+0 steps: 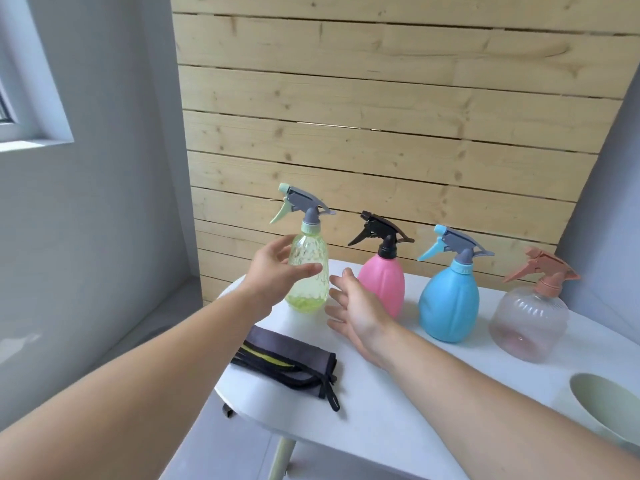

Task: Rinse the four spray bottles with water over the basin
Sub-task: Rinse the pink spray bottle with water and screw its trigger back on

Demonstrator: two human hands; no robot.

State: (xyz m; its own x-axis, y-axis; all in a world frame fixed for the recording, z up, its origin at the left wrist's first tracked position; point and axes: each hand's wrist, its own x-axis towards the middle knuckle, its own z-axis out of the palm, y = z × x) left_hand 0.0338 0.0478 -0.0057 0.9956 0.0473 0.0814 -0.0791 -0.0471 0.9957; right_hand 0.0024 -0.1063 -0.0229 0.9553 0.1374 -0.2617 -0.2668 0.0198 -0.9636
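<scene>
Nearest, at the right edge of the white desk, the pale basin shows only in part. No water source is in view. Left of it a folded grey cloth lies flat near the front edge.

Beyond the cloth both arms reach forward. The left hand is spread wide at the green bottle, thumb across its front and fingers at its left side. It grasps nothing yet, and whether skin touches plastic cannot be told. The right hand is spread too, fingers relaxed, empty, just right of that bottle's base and in front of the pink bottle.

The four bottles stand upright in a row toward the back of the desk: green at the left, then pink, then blue, then the clear one at the far right. All four have their trigger heads on. Behind them is a plank wall.

By the look of it this is the very start of the task — the reach for the first bottle, none yet rinsed. The next move calls for the left hand to close round the green body. The right hand would likely steady the bottle or take the sprayer head — probably to unscrew it. The bottle then has to cross the desk to the basin without knocking the pink one, which stands close by.
</scene>
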